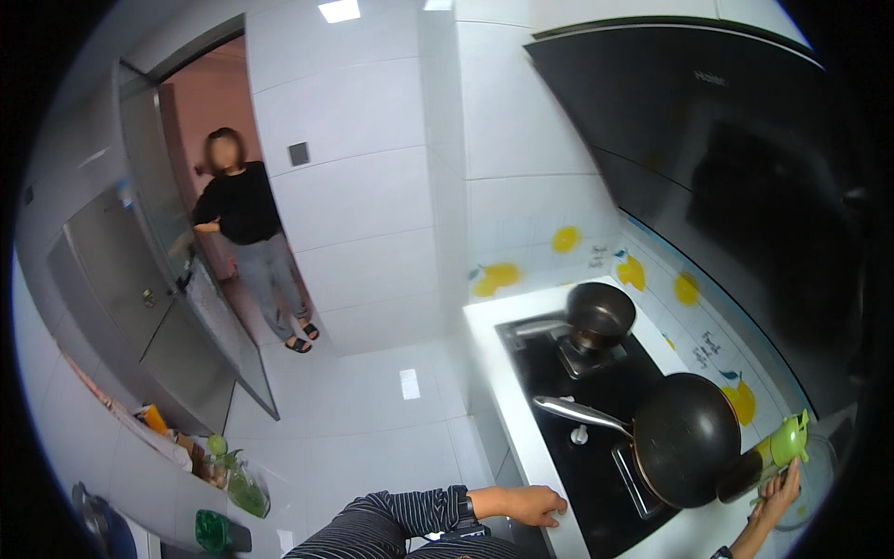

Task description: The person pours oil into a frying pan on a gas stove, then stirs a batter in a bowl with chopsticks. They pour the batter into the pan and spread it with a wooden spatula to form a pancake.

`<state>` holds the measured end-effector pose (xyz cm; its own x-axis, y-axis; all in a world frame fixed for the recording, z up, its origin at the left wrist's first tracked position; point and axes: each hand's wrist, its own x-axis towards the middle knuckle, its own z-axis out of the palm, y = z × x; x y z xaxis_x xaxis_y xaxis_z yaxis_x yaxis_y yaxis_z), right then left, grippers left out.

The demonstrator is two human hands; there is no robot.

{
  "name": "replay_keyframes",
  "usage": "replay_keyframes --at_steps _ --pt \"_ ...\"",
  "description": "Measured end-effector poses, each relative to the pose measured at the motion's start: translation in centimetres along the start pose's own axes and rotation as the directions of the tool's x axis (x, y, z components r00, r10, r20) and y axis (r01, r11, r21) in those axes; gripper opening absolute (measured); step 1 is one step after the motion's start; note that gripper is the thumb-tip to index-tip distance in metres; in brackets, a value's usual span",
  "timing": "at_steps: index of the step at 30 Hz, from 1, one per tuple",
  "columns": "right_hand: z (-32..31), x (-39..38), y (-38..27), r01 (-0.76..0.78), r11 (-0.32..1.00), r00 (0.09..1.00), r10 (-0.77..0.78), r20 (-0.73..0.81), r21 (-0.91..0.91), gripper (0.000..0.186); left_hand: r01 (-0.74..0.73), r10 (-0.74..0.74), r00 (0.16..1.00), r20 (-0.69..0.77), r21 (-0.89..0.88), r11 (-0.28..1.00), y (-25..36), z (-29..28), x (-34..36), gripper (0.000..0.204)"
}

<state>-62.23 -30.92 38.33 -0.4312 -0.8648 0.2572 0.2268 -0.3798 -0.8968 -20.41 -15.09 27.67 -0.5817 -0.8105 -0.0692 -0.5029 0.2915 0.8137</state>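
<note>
My right hand (pixel 775 500) is closed around a bottle (pixel 765 460) with a bright green top and a dark lower part. The bottle leans across the near right rim of a dark wok (pixel 687 443). The wok sits on the black cooktop (pixel 582 475), its metal handle pointing left. At the counter's front edge is my left hand (pixel 531 506), its fingers curled in and no object showing in it. Behind the wok, a smaller dark saucepan (pixel 602 315) stands at the far burner.
Above the cooktop hangs a slanted black range hood (pixel 708 140). Beside the bottle is a round clear glass piece (pixel 819 484), partly hidden. A person (pixel 247 224) stands in the doorway at left, near an open glass door (pixel 200 279). Bagged greens (pixel 247 489) lie at lower left.
</note>
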Motion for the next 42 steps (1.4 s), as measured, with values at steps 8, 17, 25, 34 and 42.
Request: replay_keyframes --at_steps 8,17,25,34,42 --pt "-2.7 -4.4 -1.0 0.11 0.99 0.991 -0.116 0.064 0.087 0.016 0.121 -0.129 0.989 0.075 0.107 0.987 -8.2 3.6 2.4 0.017" --pt "-2.5 -9.6 -5.1 0.141 0.99 0.972 -0.136 -0.192 0.012 0.028 0.119 -0.136 0.988 0.068 0.217 0.969 -8.3 4.3 3.4 0.029" --pt "-8.4 -10.7 0.3 0.116 0.988 0.941 -0.141 -0.307 -0.097 0.027 0.205 -0.209 0.978 0.019 0.124 0.971 -8.8 4.7 3.5 0.029" --pt "-12.0 -10.2 7.0 -0.04 0.964 0.886 -0.087 -0.456 -0.263 0.027 0.217 -0.216 0.976 -0.038 0.052 0.975 -8.3 4.9 3.3 0.026" --pt "-12.9 -8.9 10.0 -0.073 0.95 0.884 -0.079 -0.46 -0.302 0.027 0.208 -0.203 0.976 -0.081 0.053 0.977 -8.5 5.3 3.2 0.025"
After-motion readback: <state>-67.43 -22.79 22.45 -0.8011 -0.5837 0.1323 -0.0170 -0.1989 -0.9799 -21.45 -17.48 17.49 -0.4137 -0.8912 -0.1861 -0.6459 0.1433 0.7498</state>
